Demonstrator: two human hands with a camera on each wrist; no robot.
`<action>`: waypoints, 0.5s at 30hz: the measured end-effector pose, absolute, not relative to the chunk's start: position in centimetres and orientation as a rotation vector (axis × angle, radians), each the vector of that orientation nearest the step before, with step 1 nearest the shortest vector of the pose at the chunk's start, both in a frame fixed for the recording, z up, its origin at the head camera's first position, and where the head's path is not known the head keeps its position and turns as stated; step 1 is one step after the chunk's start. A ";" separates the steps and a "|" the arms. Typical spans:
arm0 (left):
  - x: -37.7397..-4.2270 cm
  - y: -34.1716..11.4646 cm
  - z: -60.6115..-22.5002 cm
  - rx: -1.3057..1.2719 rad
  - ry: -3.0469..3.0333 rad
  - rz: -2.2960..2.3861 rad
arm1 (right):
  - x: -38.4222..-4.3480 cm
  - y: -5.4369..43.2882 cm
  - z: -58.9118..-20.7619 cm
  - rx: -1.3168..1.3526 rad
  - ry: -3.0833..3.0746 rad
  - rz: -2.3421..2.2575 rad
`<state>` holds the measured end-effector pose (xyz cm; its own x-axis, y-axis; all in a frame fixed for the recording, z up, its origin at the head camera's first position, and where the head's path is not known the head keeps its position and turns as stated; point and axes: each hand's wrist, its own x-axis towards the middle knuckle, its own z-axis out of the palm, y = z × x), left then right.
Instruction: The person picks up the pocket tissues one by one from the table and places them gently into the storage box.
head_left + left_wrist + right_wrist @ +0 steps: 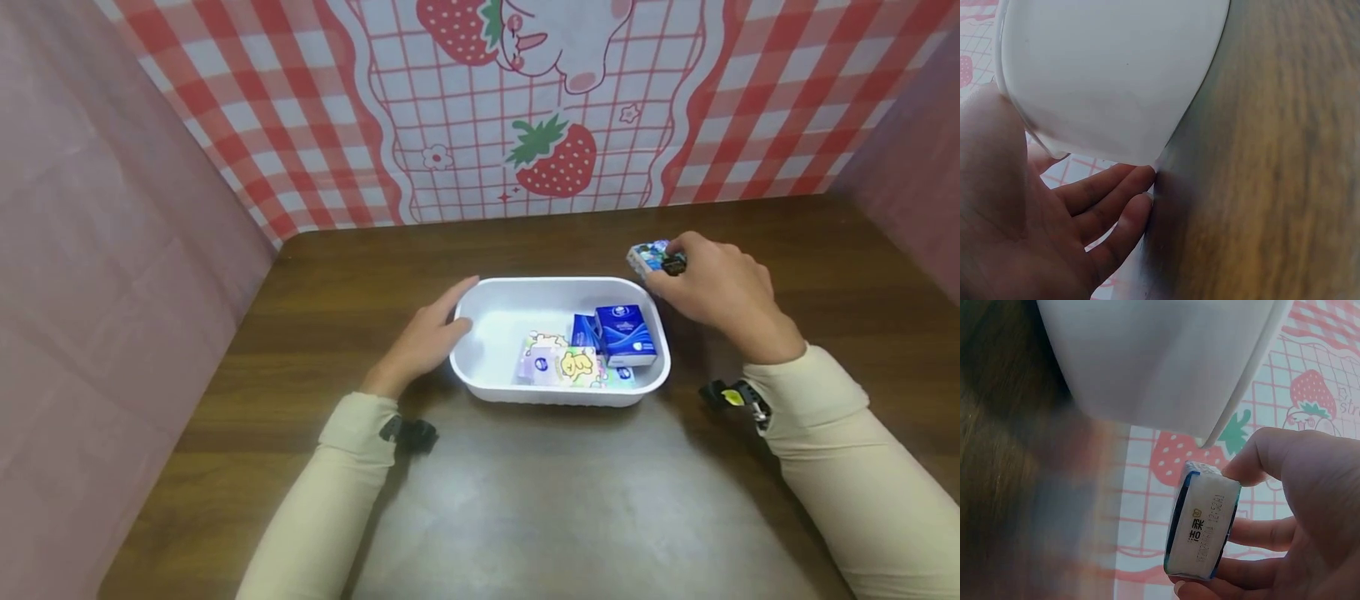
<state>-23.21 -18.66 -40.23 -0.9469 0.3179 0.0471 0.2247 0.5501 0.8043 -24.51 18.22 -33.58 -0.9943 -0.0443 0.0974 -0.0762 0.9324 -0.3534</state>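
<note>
A white plastic tub sits on the table with several tissue packs inside. My left hand rests against its left end, the thumb at the rim. In the left wrist view, the other fingers lie loosely extended beside the outer wall. Just beyond the tub's far right corner, my right hand pinches a small tissue pack with a blue, patterned face. Printed characters show on the white end of that tissue pack in the right wrist view, between thumb and fingers.
Two dark blue tissue packs, the larger one uppermost, lie at the tub's right end. Pale cartoon-printed packs, one with a yellow bear, lie along its near side. Behind the brown wooden table hangs a checked strawberry cloth.
</note>
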 end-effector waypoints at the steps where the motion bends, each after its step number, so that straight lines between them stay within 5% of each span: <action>1: -23.2 -18.7 -40.3 0.471 2.674 1.360 | -24.4 18.1 -33.5 0.096 -3.001 0.556; 15: -23.3 -18.8 -40.4 0.479 2.677 1.366 | -23.1 16.0 -32.6 0.188 -2.991 0.542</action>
